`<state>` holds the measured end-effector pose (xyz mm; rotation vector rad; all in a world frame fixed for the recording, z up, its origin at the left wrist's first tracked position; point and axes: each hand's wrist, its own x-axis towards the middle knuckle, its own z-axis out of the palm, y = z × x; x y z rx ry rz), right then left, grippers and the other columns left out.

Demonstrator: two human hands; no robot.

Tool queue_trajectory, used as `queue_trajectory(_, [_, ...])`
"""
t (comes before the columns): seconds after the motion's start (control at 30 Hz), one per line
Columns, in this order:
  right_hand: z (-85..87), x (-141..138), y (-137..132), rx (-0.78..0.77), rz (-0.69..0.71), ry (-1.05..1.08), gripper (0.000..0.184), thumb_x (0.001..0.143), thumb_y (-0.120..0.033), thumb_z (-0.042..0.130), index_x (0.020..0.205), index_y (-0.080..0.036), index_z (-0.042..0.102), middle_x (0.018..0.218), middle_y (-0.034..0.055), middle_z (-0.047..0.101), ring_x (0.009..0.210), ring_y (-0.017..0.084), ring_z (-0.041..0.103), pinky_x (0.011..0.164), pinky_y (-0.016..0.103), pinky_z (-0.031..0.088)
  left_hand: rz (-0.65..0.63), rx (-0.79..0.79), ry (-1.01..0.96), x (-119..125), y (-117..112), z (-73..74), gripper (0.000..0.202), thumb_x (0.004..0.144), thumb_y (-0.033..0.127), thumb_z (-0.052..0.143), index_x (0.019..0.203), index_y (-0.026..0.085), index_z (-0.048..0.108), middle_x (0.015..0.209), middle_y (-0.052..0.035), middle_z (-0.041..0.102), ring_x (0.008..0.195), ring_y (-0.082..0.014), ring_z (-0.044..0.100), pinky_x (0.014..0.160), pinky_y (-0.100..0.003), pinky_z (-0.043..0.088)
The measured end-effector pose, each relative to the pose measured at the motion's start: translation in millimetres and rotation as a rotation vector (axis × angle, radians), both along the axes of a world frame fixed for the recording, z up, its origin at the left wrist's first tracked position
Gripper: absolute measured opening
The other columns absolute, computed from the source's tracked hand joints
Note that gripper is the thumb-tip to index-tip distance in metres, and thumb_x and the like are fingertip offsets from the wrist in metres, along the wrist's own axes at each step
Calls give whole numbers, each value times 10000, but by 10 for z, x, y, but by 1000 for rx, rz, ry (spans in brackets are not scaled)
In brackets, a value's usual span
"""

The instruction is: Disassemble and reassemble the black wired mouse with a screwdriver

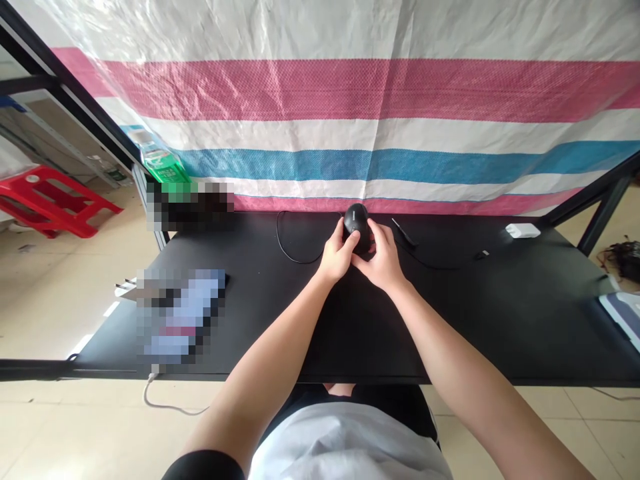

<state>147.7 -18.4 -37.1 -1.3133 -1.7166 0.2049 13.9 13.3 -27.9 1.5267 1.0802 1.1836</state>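
Note:
A black computer mouse stands near the far edge of the black table, its thin black cable looping off to the left. My left hand holds the mouse from the left and below. My right hand wraps its right side and lower end, with the fingertips of both hands meeting under it. The mouse's underside is hidden by my fingers.
A small black stick and a white charger with a black cable lie on the table to the right. Pixelated objects sit at left, beside a green-labelled bottle. A striped tarp hangs behind; a red stool stands on the floor.

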Motion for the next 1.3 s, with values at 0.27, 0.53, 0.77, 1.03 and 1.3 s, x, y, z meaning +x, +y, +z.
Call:
queue_trajectory(0.27, [131,89,-48,-66,101,-157,648,725,-159,531,1369,-225,505,1370,142,506,1227,334,516,940,530,527,-34,4,232,-183,154,49,829,528,218,805,1300,150,510,1278,-130,588,1162,-284,577,1024,-432,452])
queue_trajectory(0.53, [119,227,30,-127,153,-139,462,795,-284,657,1242,-187,595,1249,118,652,1171,283,597,1037,475,473,-270,29,353,-338,92,138,531,602,234,678,1116,164,563,1053,-62,665,953,-225,630,874,-369,505])
queue_trajectory(0.77, [122,185,20,-260,35,3,379,817,-375,659,1143,-184,619,1075,113,730,965,278,694,867,431,536,-57,450,692,-277,-35,218,446,698,280,643,1133,183,609,1144,-96,661,1060,-255,613,942,-372,462])
queue_trajectory(1.03, [96,186,44,-273,-71,49,408,876,-515,526,1089,-186,637,957,103,740,866,259,691,792,383,525,42,476,990,-99,-105,126,587,733,300,695,1294,204,550,1263,-118,602,1164,-303,544,1016,-429,372])
queue_trajectory(1.3, [49,711,179,-226,-748,-124,393,811,-330,549,1125,-117,654,1154,223,645,1151,397,511,939,570,403,111,381,979,-111,-60,85,580,741,332,734,1263,172,541,1213,-125,631,1165,-312,533,1019,-428,375])
